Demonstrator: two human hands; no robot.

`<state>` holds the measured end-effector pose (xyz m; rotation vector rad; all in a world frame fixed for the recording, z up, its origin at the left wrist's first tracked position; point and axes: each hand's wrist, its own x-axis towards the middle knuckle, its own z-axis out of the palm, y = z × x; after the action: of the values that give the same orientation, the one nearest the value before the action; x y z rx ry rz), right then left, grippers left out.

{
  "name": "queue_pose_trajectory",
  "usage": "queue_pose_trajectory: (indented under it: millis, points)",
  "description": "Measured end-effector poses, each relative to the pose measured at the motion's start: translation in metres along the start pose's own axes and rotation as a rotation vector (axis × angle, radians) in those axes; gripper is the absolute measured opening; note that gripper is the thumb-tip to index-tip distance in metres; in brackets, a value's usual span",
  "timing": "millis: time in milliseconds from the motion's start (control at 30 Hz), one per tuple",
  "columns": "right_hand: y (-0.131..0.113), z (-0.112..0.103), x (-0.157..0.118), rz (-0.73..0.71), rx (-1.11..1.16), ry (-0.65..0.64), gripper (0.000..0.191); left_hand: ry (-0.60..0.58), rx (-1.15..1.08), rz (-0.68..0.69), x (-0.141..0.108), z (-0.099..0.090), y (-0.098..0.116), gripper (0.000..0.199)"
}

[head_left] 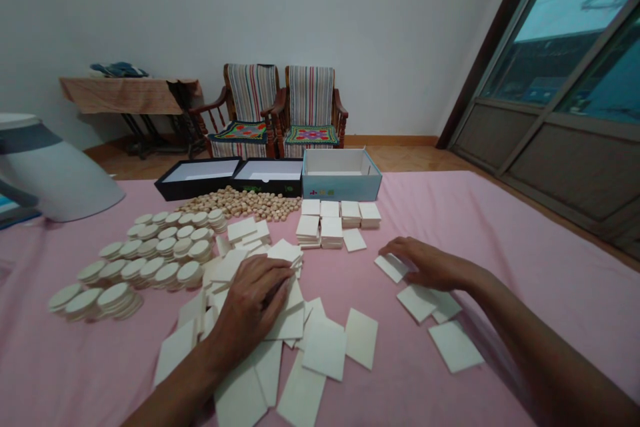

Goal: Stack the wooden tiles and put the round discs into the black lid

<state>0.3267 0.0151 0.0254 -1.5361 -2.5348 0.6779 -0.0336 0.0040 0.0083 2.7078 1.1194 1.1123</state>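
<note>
My left hand (257,293) rests on a loose heap of white square wooden-looking tiles (325,347), its fingers curled together; what lies under the fingertips is hidden. On the right, my right hand (425,263) grips a white square tile (391,268) by its edge, between thumb and fingers. Beneath and beside that hand lie several more loose square tiles (456,347), partly overlapping. Ahead, between the hands, stand neat stacks of square tiles (331,230), with a single tile (355,240) lying flat in front of them.
Rows of stacked round white discs (167,273) cover the left side of the pink cloth (520,227). Behind them are a heap of small wooden pieces (245,203), black trays (197,180) and a light blue box (341,185). A white jug (70,180) stands far left.
</note>
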Motion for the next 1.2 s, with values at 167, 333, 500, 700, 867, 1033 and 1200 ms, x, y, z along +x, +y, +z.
queue_pose_trajectory:
  millis: [167,333,500,700,867,1033,1200]
  points:
    - [0.006,0.008,0.008,-0.037,-0.009,0.056,0.057,0.010,0.010,0.012,0.000,0.000,0.000,0.016]
    - [-0.006,0.009,0.030,-0.012,-0.004,0.238,0.052,0.007,0.005,0.005,0.000,0.000,-0.001,0.016]
    - [-0.024,0.014,0.060,-0.060,-0.033,0.326,0.064,0.013,0.001,0.003,-0.001,0.000,-0.001,0.017]
    - [-0.019,0.029,0.074,-0.006,-0.033,0.364,0.058,0.017,-0.002,-0.004,-0.001,-0.001,0.000,0.018]
    - [-0.016,0.018,0.048,0.034,-0.003,0.403,0.039,0.017,0.001,0.008,-0.001,0.000,0.000,0.017]
    - [-0.034,-0.003,0.000,0.244,-0.176,0.043,0.021,0.014,0.011,0.016,0.000,0.001,-0.001,0.016]
    - [-0.052,0.004,-0.027,0.285,-0.333,-0.056,0.032,0.012,0.017,0.016,0.000,0.001,-0.002,0.016]
